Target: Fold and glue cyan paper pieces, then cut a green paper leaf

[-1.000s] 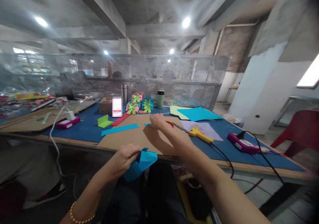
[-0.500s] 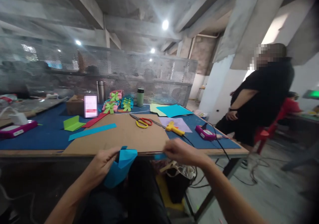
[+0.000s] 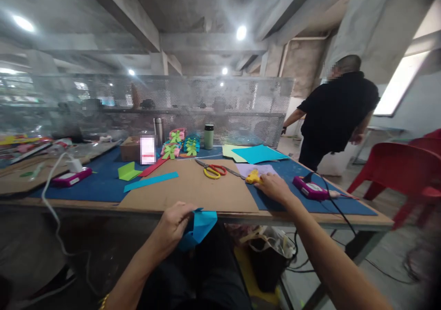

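Note:
My left hand [image 3: 177, 222] pinches a folded piece of blue paper [image 3: 203, 225] over my lap, just off the table's front edge. The fold has an open, pocket-like shape. Out on the table, my right hand [image 3: 274, 187] is closed around the yellow hot glue gun [image 3: 253, 177], covering its handle. Left of the gun lie scissors [image 3: 215, 170] with red and yellow handles, resting on a cardboard sheet [image 3: 200, 195]. Lavender paper [image 3: 267, 168] lies partly beneath the gun.
Blue strip [image 3: 151, 182] and folded green paper [image 3: 128, 171] lie left. Behind stand decorated paper pieces [image 3: 175, 144], a green bottle [image 3: 208, 138] and a steel flask [image 3: 158, 131]. A purple power strip [image 3: 310, 188] with cable sits right; a person [image 3: 339, 108] stands beyond the table.
My right hand has moved from the table's front edge up to the glue gun and closed on it. My left hand still holds the blue paper. The person at right has turned away.

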Demonstrator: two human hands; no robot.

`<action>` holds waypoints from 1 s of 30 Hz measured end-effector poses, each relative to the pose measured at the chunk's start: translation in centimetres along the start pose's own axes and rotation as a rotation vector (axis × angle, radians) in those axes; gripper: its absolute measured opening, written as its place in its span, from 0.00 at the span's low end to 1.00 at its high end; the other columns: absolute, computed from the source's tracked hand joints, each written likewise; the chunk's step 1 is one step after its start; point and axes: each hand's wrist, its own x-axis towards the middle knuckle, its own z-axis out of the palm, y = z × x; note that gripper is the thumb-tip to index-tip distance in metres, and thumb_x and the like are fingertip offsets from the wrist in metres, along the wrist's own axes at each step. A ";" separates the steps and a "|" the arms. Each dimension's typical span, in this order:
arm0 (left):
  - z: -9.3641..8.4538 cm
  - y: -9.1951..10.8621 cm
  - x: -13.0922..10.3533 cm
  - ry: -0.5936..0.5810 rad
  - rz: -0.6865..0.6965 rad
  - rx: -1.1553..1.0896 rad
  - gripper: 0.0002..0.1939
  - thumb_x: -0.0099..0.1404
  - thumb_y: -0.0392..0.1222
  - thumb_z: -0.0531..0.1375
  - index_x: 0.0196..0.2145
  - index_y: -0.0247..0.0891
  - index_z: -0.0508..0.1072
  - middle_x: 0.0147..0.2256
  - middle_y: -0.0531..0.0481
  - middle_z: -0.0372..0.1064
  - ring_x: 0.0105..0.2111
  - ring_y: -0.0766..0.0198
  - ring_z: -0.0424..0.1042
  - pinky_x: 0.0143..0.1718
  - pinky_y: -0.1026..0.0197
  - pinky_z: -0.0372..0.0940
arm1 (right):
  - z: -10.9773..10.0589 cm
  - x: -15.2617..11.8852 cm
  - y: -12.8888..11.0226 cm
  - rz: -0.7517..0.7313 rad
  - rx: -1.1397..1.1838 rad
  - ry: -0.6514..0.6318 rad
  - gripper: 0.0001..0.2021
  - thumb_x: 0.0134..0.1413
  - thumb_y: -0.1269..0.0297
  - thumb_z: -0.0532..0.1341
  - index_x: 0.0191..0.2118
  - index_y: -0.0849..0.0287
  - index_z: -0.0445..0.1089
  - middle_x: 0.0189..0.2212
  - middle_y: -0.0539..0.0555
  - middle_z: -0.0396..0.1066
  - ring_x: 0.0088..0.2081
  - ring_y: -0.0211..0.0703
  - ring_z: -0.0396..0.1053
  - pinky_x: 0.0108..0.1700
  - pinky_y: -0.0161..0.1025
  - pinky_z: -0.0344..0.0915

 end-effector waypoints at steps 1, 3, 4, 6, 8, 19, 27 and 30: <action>-0.2 0.1 -0.2 0.012 -0.010 0.000 0.14 0.69 0.37 0.51 0.40 0.36 0.77 0.33 0.45 0.74 0.36 0.60 0.71 0.39 0.61 0.66 | 0.4 0.2 0.2 0.007 -0.003 0.011 0.21 0.66 0.54 0.56 0.50 0.68 0.73 0.50 0.70 0.72 0.52 0.58 0.69 0.49 0.44 0.62; -0.4 0.3 -0.5 0.024 -0.024 -0.010 0.14 0.69 0.36 0.51 0.38 0.36 0.77 0.33 0.45 0.73 0.36 0.60 0.71 0.39 0.61 0.65 | 0.9 0.4 0.6 0.015 -0.012 0.023 0.21 0.67 0.54 0.55 0.50 0.68 0.73 0.50 0.71 0.71 0.52 0.59 0.69 0.48 0.45 0.63; -0.5 0.4 -0.6 0.026 -0.027 -0.019 0.14 0.68 0.35 0.51 0.37 0.36 0.77 0.32 0.45 0.72 0.36 0.61 0.70 0.39 0.62 0.65 | 1.0 0.5 0.8 0.012 -0.016 0.025 0.21 0.67 0.54 0.54 0.49 0.67 0.74 0.49 0.71 0.71 0.52 0.59 0.69 0.47 0.45 0.63; -0.5 0.6 -0.7 0.025 -0.032 -0.038 0.13 0.68 0.35 0.51 0.36 0.36 0.76 0.32 0.46 0.72 0.36 0.61 0.70 0.39 0.62 0.65 | 1.2 0.7 1.2 0.011 -0.010 0.044 0.21 0.68 0.54 0.52 0.47 0.66 0.75 0.47 0.71 0.72 0.50 0.60 0.71 0.46 0.47 0.63; -0.6 0.8 -0.8 0.021 -0.041 -0.054 0.13 0.68 0.35 0.51 0.36 0.36 0.76 0.32 0.46 0.71 0.36 0.61 0.69 0.38 0.63 0.64 | 1.1 0.5 1.6 0.013 0.032 0.101 0.21 0.68 0.56 0.50 0.44 0.66 0.75 0.44 0.70 0.73 0.47 0.59 0.72 0.44 0.47 0.63; -0.9 2.7 -1.5 -0.069 -0.089 -0.114 0.14 0.70 0.37 0.50 0.27 0.37 0.67 0.28 0.50 0.62 0.32 0.64 0.63 0.34 0.64 0.59 | -4.9 -12.6 -1.8 -0.433 1.135 0.141 0.22 0.65 0.45 0.52 0.37 0.56 0.75 0.28 0.56 0.73 0.30 0.46 0.70 0.32 0.40 0.69; -2.3 4.8 -2.4 -0.215 -0.132 -0.271 0.20 0.73 0.47 0.49 0.24 0.36 0.63 0.27 0.52 0.61 0.29 0.66 0.61 0.31 0.64 0.57 | -6.7 -18.2 -3.7 -0.713 1.177 -0.020 0.15 0.63 0.47 0.56 0.43 0.46 0.77 0.35 0.56 0.76 0.36 0.54 0.74 0.36 0.45 0.73; -2.6 5.4 -2.5 -0.236 -0.112 -0.285 0.22 0.73 0.49 0.48 0.23 0.36 0.63 0.25 0.52 0.60 0.28 0.67 0.59 0.31 0.64 0.56 | -7.4 -18.7 -3.9 -0.778 1.081 0.022 0.16 0.63 0.47 0.54 0.48 0.42 0.75 0.38 0.56 0.77 0.39 0.57 0.74 0.37 0.48 0.74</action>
